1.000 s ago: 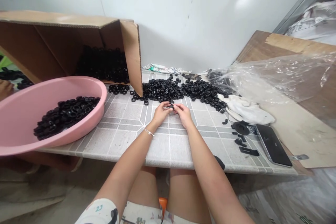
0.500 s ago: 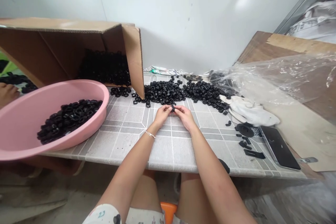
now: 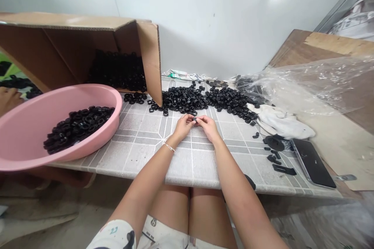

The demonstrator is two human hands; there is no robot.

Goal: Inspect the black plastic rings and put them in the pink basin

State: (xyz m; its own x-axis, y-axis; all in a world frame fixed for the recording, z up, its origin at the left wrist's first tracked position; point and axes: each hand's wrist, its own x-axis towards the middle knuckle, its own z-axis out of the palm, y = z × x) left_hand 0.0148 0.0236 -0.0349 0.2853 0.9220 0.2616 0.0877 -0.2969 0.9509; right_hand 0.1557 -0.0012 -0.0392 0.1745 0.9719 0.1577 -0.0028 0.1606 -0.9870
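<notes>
Between my fingertips is a small black ring-like part [image 3: 194,119], mostly covered by the fingers. My left hand [image 3: 184,125] pinches it from the left, and my right hand [image 3: 208,125] grips it from the other side, both just above the table. Right behind my hands lies a heap of black ring-shaped parts [image 3: 184,99]. A second heap of small black parts [image 3: 229,101] spreads to the right; their exact shape is hard to make out.
A pink basin [image 3: 115,111] with black rings stands at the left. Behind it, a cardboard box [image 3: 150,58] lies on its side with more inside. White cloth [image 3: 280,120], a phone [image 3: 312,163] and clear plastic sheeting [image 3: 304,85] are at the right. Another person's hand [image 3: 10,99] shows far left.
Both hands still hold the small black part between them, with the fingers slightly shifted around it. The view has tilted a little, and my legs have moved closer together.
</notes>
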